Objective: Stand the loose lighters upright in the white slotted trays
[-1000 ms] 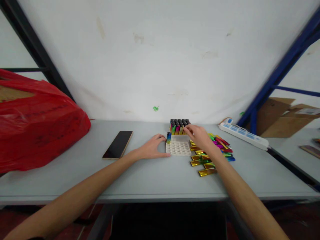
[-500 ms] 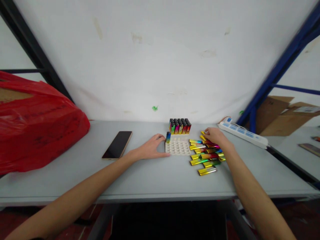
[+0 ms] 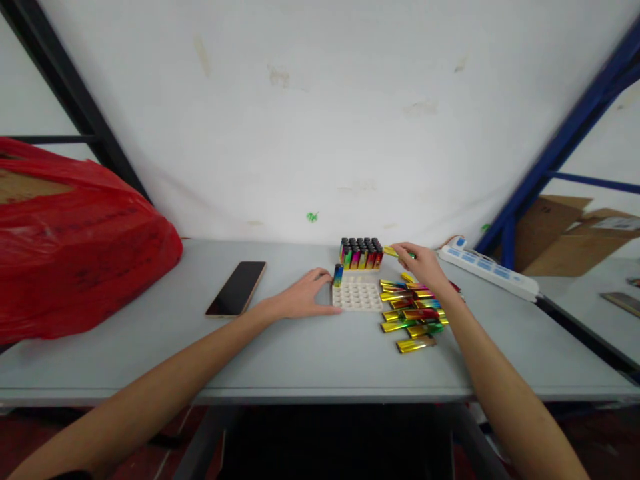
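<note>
Against its left edge, a white tray with rows of holes is touched by the fingertips of my left hand, whose thumb and fingers are spread. One blue lighter stands upright in the tray's back left corner. Behind it, several upright lighters with black tops stand packed in rows. My right hand pinches a yellow lighter just right of those rows. Below that hand lies a loose pile of shiny yellow, red and green lighters, to the right of the tray.
A black phone lies left of my left hand. The red plastic bag fills the far left. On the right are a white power strip and, beyond the blue frame, a cardboard box. A white wall rises behind.
My right hand has lifted a yellow lighter from the back of the pile and moved left and back, towards the upright rows. My left hand stays at the tray.
</note>
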`<state>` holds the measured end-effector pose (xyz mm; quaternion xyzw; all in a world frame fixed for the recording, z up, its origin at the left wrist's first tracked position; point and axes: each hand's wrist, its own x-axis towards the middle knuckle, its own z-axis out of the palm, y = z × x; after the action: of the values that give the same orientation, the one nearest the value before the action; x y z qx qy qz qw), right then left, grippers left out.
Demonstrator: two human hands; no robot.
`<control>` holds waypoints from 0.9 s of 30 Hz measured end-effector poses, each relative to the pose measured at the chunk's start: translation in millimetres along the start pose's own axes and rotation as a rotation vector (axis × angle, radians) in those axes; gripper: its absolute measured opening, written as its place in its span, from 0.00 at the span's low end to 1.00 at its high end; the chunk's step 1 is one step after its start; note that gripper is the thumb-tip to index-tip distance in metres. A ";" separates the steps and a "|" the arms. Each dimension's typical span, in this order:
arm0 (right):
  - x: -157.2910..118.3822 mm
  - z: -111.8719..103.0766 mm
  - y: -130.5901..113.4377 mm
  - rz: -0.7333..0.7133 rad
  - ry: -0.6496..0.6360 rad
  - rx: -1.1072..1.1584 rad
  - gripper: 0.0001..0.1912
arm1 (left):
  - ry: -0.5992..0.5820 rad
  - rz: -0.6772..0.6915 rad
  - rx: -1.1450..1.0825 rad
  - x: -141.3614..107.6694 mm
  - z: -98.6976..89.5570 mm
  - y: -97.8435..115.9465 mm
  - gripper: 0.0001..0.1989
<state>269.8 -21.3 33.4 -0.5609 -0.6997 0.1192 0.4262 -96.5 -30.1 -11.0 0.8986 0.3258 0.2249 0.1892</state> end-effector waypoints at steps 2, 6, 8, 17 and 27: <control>-1.4 10.0 -8.1 0.017 0.036 0.095 0.33 | 0.000 -0.002 -0.001 0.0 -0.5 0.9 0.41; -6.8 26.0 -26.3 0.043 0.040 0.240 0.38 | 0.001 -0.010 -0.012 0.3 -0.8 2.7 0.41; -11.3 30.5 -38.4 0.002 0.020 0.302 0.38 | -0.012 -0.012 -0.012 0.7 -0.7 3.2 0.41; -27.9 50.7 -79.0 0.161 -0.200 0.743 0.37 | -0.018 -0.021 -0.009 0.5 -0.5 3.6 0.41; -29.6 70.4 -85.6 0.353 -0.121 0.732 0.33 | -0.007 -0.016 0.000 0.3 1.3 2.8 0.41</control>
<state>160.1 -54.9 32.1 -0.4756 -0.5281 0.4643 0.5284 -94.3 -32.1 -10.6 0.8968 0.3322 0.2203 0.1920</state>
